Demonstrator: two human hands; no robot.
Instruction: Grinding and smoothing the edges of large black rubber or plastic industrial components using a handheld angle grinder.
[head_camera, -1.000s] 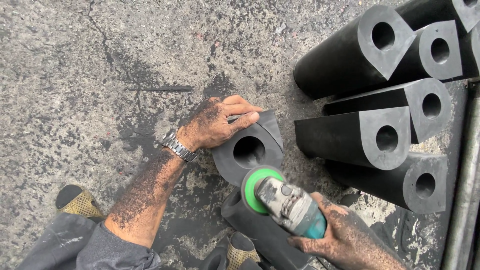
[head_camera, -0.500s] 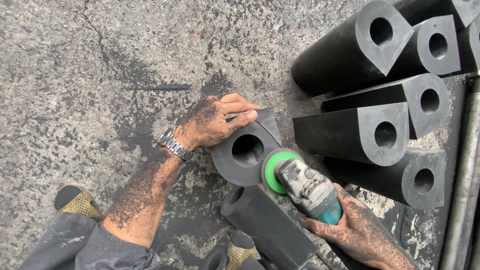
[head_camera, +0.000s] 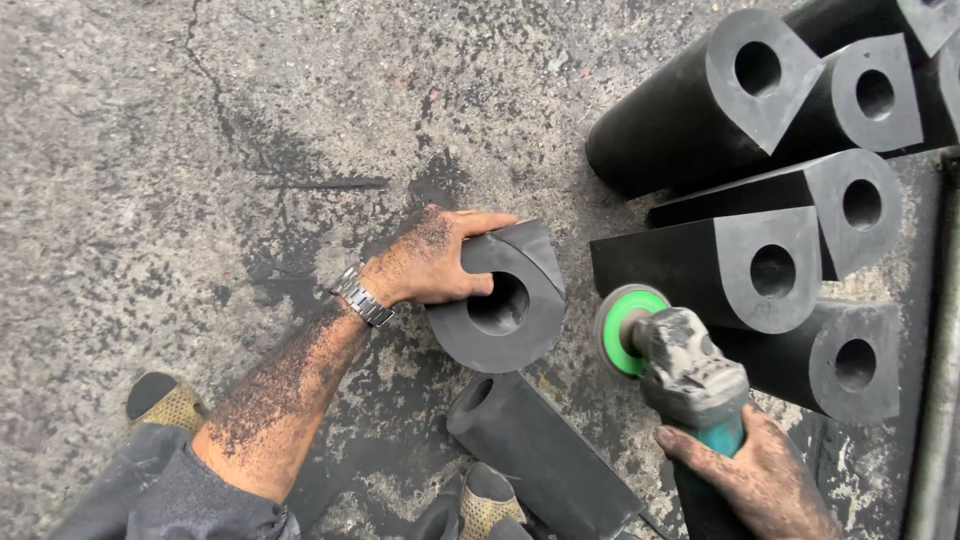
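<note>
My left hand (head_camera: 428, 260) grips the top left side of a black rubber block (head_camera: 510, 300) with a round hole through it, which stands on the concrete floor. A metal watch sits on that wrist. My right hand (head_camera: 752, 478) holds a dusty angle grinder (head_camera: 688, 370) with a teal body and a green disc (head_camera: 622, 330). The disc hangs just right of the block and does not touch it. Black dust covers both hands and forearms.
Several long black rubber blocks (head_camera: 745, 255) with round holes lie stacked at the right. Another block (head_camera: 545, 455) lies on the ground below the held one. My shoe tips (head_camera: 165, 400) show at the bottom. A metal edge (head_camera: 935, 400) runs down the far right.
The grinder has moved right and away from the block, from over its lower edge to the gap beside the stacked blocks. My left hand has kept its grip on the block.
</note>
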